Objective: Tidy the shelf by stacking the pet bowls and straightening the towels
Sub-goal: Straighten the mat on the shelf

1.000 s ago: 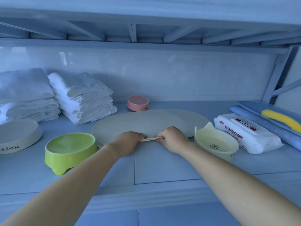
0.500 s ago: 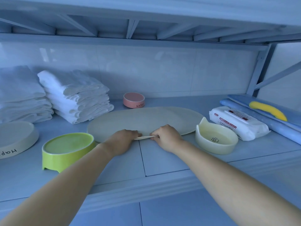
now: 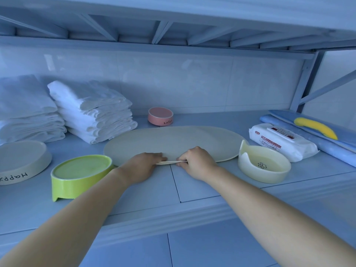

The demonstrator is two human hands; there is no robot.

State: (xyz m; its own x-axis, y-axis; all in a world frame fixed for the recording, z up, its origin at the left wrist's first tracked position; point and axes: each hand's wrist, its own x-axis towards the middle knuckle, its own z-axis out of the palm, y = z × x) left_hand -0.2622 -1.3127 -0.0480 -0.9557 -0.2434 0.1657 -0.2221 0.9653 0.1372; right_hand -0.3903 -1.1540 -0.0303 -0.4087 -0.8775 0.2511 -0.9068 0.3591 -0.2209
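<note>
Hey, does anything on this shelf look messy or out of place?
The right towel stack sits turned at an angle to the left towel stack, folds slumping unevenly. Four pet bowls lie scattered, unstacked: grey bowl, green bowl, pink bowl, cream bowl. Left hand and right hand grip the oval mat's near edge.

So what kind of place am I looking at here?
Likely a pet-supply storage shelf at home: pet bowls like the paw-print bowl, stacked white towels, a pack of wipes.
</note>
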